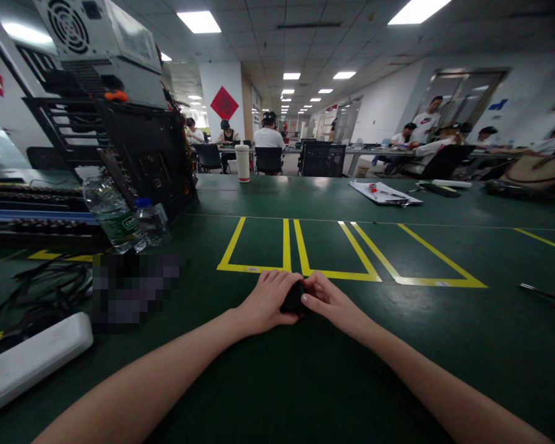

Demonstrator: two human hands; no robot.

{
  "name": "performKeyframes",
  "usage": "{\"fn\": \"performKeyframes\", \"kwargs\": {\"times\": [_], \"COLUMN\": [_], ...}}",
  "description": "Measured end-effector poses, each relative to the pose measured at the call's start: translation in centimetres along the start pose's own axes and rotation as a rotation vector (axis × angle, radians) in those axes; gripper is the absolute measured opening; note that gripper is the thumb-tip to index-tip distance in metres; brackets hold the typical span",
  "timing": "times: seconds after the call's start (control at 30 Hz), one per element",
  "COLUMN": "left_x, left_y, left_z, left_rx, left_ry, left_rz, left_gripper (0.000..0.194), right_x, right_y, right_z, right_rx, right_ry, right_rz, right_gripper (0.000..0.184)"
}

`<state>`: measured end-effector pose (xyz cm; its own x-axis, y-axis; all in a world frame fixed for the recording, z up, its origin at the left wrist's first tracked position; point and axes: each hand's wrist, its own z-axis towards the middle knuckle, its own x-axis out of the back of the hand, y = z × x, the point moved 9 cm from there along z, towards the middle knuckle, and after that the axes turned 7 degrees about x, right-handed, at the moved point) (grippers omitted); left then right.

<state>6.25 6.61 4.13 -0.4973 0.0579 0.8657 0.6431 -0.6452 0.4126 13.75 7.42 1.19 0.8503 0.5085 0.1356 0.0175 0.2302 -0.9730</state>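
Between my hands is a small, dark, blocky object (292, 297), low over or on the green table; its kind cannot be made out. My left hand (269, 300) wraps round its left side, fingers over the top and thumb along the near edge. On the other side, my right hand (322, 297) has its fingers curled and bent against the object's right edge, with thumb and fingertips close together. Much of the object is hidden by my left palm and fingers. Just beyond my hands lie yellow tape outlines (328, 273) on the table.
Left stand an opened computer case (143, 154), a large water bottle (111, 209) and a smaller blue-capped bottle (152, 225). A white power strip (37, 364) and black cables (41, 296) lie nearer. Farther off are a white cup (243, 163) and a clipboard (382, 193). People sit behind.
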Motion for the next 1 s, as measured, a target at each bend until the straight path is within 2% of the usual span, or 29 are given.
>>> {"fn": "performKeyframes", "kwargs": {"times": [0.1, 0.3, 0.43, 0.63, 0.8, 1.0], "left_x": [0.06, -0.05, -0.06, -0.04, 0.06, 0.14], "left_y": [0.06, -0.14, -0.20, -0.08, -0.02, 0.01], "left_z": [-0.04, 0.08, 0.12, 0.10, 0.00, -0.07], "left_rx": [-0.007, 0.011, 0.013, -0.001, -0.004, 0.001], "left_ry": [0.005, -0.002, 0.004, 0.009, 0.013, -0.002], "left_rz": [0.000, -0.001, 0.008, 0.016, 0.008, 0.008], "left_gripper": [0.058, 0.059, 0.060, 0.057, 0.058, 0.057], "right_x": [0.34, 0.46, 0.25, -0.23, 0.56, 0.64], "right_y": [-0.05, 0.68, 0.59, -0.07, -0.09, 0.58], "right_z": [0.05, -0.03, 0.13, 0.14, 0.26, 0.36], "right_rx": [0.001, -0.079, -0.052, 0.001, 0.013, -0.064], "right_ry": [0.045, 0.045, -0.004, -0.081, 0.021, 0.021], "right_rz": [-0.020, -0.015, 0.026, 0.071, -0.017, -0.013], "right_gripper": [0.017, 0.022, 0.020, 0.030, 0.016, 0.021]}}
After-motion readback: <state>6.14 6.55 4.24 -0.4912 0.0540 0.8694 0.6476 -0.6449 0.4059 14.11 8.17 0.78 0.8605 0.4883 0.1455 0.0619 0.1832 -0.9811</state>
